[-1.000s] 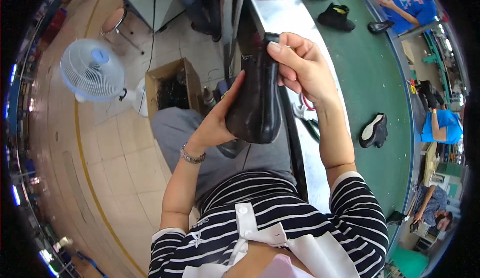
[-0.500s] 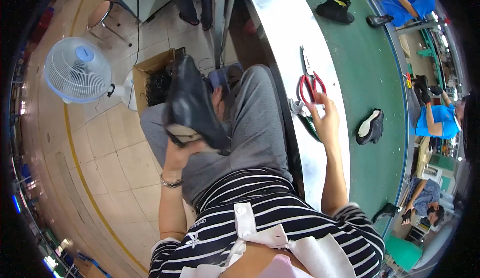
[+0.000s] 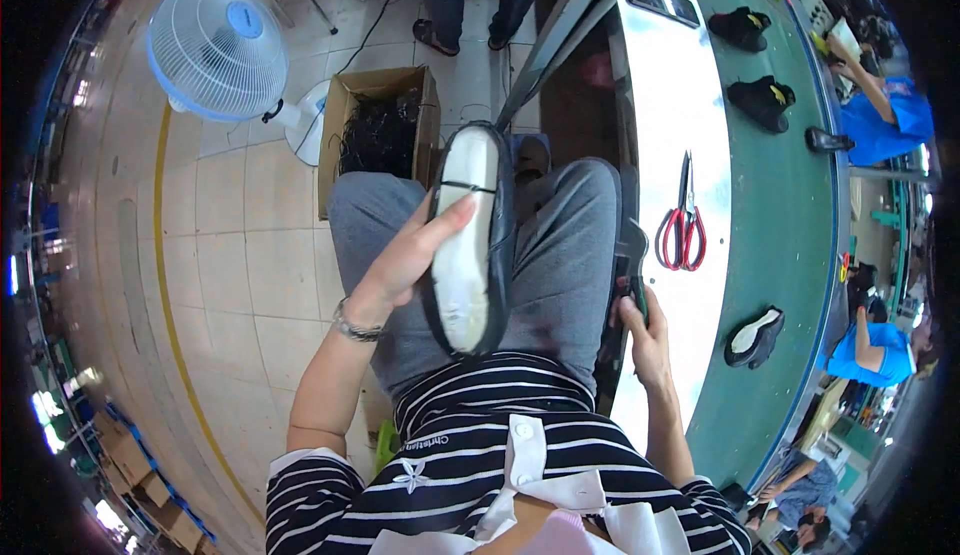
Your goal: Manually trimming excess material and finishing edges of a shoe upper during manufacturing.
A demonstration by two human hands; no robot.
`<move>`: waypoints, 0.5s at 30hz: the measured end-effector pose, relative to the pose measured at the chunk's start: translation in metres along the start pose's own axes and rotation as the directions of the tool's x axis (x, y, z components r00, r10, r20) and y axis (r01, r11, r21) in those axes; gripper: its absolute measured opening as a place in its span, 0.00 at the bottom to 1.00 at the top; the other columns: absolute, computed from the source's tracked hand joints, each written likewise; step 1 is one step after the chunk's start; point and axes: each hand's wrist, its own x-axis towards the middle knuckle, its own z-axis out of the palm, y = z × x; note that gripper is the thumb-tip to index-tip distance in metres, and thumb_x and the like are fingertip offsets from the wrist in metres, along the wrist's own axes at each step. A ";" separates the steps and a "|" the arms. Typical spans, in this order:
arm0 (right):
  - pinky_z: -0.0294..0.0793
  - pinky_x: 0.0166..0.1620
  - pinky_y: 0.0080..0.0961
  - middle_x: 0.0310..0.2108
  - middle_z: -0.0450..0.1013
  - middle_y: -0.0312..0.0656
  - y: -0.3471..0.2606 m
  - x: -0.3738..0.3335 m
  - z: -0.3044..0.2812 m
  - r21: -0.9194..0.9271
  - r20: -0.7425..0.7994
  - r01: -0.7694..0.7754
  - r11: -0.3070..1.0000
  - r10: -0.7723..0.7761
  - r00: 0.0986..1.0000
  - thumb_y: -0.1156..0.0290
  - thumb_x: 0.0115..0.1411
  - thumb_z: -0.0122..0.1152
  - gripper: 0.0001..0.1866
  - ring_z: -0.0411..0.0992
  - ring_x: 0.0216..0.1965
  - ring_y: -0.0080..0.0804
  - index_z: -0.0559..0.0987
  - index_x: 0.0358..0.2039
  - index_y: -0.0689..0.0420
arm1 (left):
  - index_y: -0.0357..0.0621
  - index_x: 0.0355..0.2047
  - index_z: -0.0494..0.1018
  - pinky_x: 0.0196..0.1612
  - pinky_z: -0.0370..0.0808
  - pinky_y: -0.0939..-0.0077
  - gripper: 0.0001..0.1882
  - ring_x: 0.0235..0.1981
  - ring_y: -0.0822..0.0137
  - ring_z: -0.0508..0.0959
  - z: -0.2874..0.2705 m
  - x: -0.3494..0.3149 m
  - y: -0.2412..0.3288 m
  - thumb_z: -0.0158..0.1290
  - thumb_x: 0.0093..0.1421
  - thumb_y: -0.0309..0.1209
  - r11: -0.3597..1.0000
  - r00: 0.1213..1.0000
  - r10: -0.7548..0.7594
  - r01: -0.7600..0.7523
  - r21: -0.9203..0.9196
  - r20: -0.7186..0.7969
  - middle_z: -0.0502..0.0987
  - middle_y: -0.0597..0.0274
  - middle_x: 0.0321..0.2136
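In my left hand [image 3: 405,260] is a black shoe upper [image 3: 465,290], held over my lap with its pale underside turned up. A thin black cord crosses that underside near its far end, and my thumb presses just below it. My right hand [image 3: 650,345], at the bench edge beside my right thigh, grips a hand tool [image 3: 638,245] with a curved metal head and a dark green handle. The tool is slightly blurred, so its exact kind is unclear. Red-handled scissors [image 3: 681,235] lie on the metal bench beyond that hand, blades pointing away.
A green conveyor belt [image 3: 770,245] carries several black shoes along the right. An open carton [image 3: 335,145] of black cords stands beyond my left knee, near a fan [image 3: 215,50]. A metal post [image 3: 545,50] rises ahead. One person stands ahead; others sit across the belt.
The shoe upper has turned from its black side to its pale underside and moved right. My right hand has picked the hand tool up off the bench and drawn it nearer. The view has shifted.
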 end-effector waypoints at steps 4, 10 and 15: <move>0.70 0.43 0.24 0.34 0.74 0.40 -0.078 0.009 0.028 0.117 0.289 0.056 0.992 -0.088 0.953 0.65 0.68 0.50 0.20 0.72 0.36 0.25 0.67 0.57 0.58 | 0.39 0.68 0.49 0.63 0.59 0.68 0.38 0.62 0.58 0.63 0.004 0.014 -0.010 0.48 0.66 0.47 0.941 0.989 0.145 -0.142 0.306 0.012 0.63 0.46 0.61; 0.71 0.48 0.29 0.46 0.75 0.51 -0.146 0.037 0.059 0.084 0.609 -0.082 0.993 0.014 0.793 0.68 0.69 0.45 0.33 0.75 0.45 0.35 0.44 0.70 0.52 | 0.41 0.69 0.47 0.64 0.55 0.73 0.34 0.64 0.64 0.59 -0.003 0.036 0.002 0.46 0.67 0.35 0.786 0.872 0.488 -0.419 0.455 -0.040 0.56 0.50 0.66; 0.68 0.57 0.38 0.50 0.73 0.55 -0.169 0.052 0.076 0.082 0.598 -0.367 0.927 0.249 0.762 0.70 0.70 0.44 0.36 0.73 0.52 0.41 0.37 0.71 0.49 | 0.39 0.59 0.64 0.56 0.66 0.69 0.23 0.55 0.56 0.72 0.008 0.055 0.016 0.46 0.66 0.34 0.812 0.862 0.501 -0.436 0.388 -0.081 0.71 0.45 0.54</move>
